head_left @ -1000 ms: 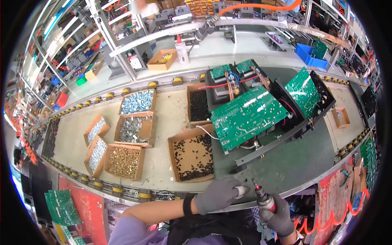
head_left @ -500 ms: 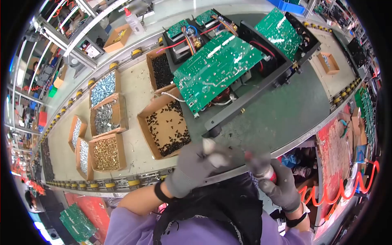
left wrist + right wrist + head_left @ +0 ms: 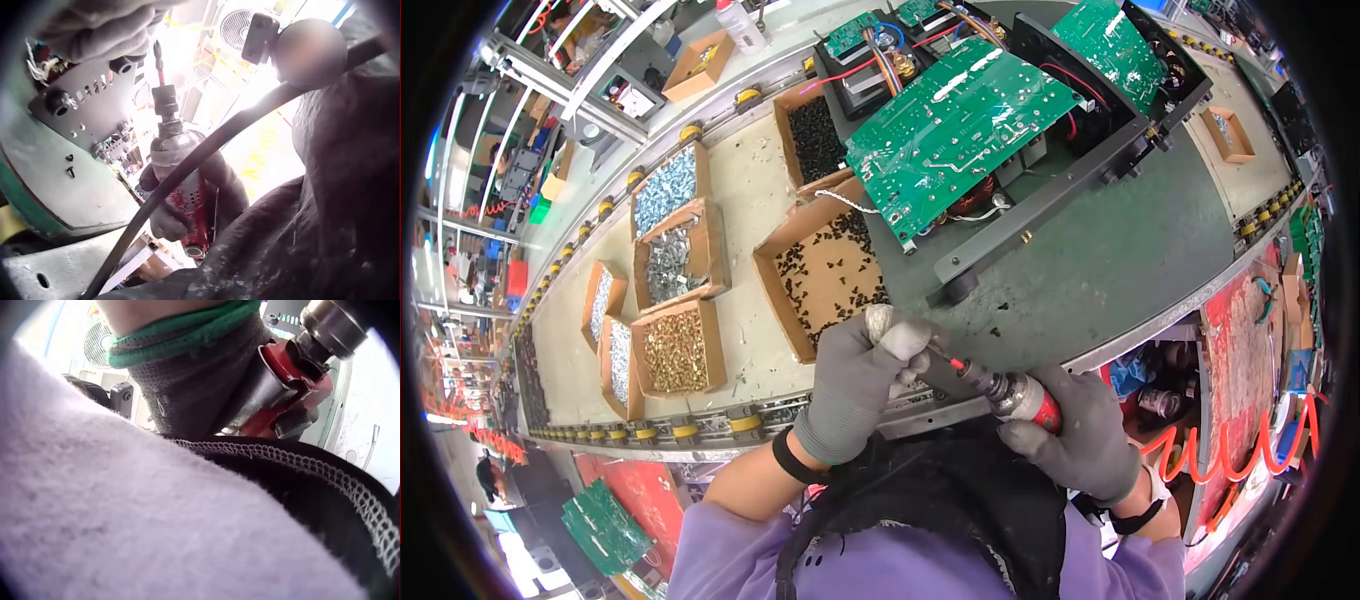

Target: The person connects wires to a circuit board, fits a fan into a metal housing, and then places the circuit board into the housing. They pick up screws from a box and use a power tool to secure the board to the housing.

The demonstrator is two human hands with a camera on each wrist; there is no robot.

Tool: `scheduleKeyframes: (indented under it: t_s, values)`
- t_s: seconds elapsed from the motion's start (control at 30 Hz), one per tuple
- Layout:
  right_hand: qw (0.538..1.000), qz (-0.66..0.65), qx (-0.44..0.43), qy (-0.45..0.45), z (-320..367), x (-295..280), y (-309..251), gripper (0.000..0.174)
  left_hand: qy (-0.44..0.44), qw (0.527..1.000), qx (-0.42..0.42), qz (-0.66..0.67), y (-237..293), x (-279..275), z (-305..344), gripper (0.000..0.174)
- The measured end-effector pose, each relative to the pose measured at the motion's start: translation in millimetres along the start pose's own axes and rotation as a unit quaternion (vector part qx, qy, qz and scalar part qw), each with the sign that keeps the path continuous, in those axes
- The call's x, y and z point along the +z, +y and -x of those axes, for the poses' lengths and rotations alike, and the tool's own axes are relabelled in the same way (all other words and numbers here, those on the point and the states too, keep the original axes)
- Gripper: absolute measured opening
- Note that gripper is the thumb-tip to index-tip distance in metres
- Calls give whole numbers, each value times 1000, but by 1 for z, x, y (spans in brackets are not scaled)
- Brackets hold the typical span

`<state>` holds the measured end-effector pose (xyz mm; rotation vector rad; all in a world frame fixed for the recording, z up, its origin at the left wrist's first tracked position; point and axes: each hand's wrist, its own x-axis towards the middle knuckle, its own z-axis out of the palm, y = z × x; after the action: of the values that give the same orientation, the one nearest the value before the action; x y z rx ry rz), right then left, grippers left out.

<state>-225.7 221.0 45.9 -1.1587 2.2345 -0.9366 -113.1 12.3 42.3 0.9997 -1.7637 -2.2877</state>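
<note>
In the head view my grey-gloved left hand (image 3: 850,380) is raised near the bench's front edge, fingers curled, beside the bit of a red and silver power screwdriver (image 3: 1022,397). Whether anything small is inside those fingers is hidden. My right hand (image 3: 1085,435) grips the screwdriver, its bit pointing left toward the left fingertips. The left wrist view shows the curled left fingers (image 3: 106,34) close to the bit (image 3: 159,57). A glove cuff (image 3: 194,381) and the red tool body (image 3: 284,394) appear in the right wrist view. Small black screws (image 3: 998,325) lie on the green mat.
Behind the hands are a black chassis (image 3: 1050,205) and a large green circuit board (image 3: 960,130). An open box of black screws (image 3: 825,270) stands left of the mat, with several hardware boxes farther left. A coiled red hose (image 3: 1250,450) hangs at the right.
The left hand has risen and moved left, its fingers now curled by the bit. The right hand has swung the screwdriver to point left, toward it. The head view has shifted.
</note>
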Motion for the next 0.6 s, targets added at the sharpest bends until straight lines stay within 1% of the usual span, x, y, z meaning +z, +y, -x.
scheduleKeyframes:
  t_s: [0.07,0.1,0.17,0.2,0.27,0.3,0.33,0.37,0.4,0.43,0.47,0.5,0.53,0.57,0.6]
  values:
    - [1000,6,-3,-13,-1,-1,1,47,32,987,144,-59,-5,1,-3,39]
    - [1000,7,-4,-13,-2,-1,0,47,32,987,145,-58,-3,0,-3,39]
    - [995,-89,31,-37,-3,-3,-1,48,-13,991,131,-38,4,-3,-2,17]
    - [995,-87,29,-38,-4,-3,-1,48,-11,990,133,-36,8,-5,-2,17]
    - [982,-165,57,-65,-5,-6,0,48,-55,998,22,2,15,-8,-2,23]
    - [983,-161,57,-66,-6,-11,-1,48,-55,998,24,6,15,-13,-7,23]
    - [971,-218,69,-69,-8,-18,-1,47,35,997,66,2,13,-20,-17,31]
    - [956,-272,82,-71,-9,-27,-1,45,124,987,106,0,10,-27,-30,40]
    - [941,-325,90,-37,-7,-31,4,44,123,985,114,39,9,-34,-47,42]
    - [919,-373,127,-32,-10,-47,-3,49,123,982,120,76,7,-45,-64,44]
    - [904,-408,130,-1,-12,-56,0,53,27,986,65,149,5,-58,-76,47]
    - [887,-443,130,31,-16,-64,3,56,21,986,65,153,5,-58,-88,47]
    - [904,-404,125,56,-24,-75,-3,61,-56,972,42,223,9,-55,-100,48]
    - [903,-398,140,79,-29,-79,2,61,-132,947,17,291,12,-52,-108,50]
    - [903,-396,126,109,-30,-80,10,60,-137,947,16,292,15,-49,-113,50]
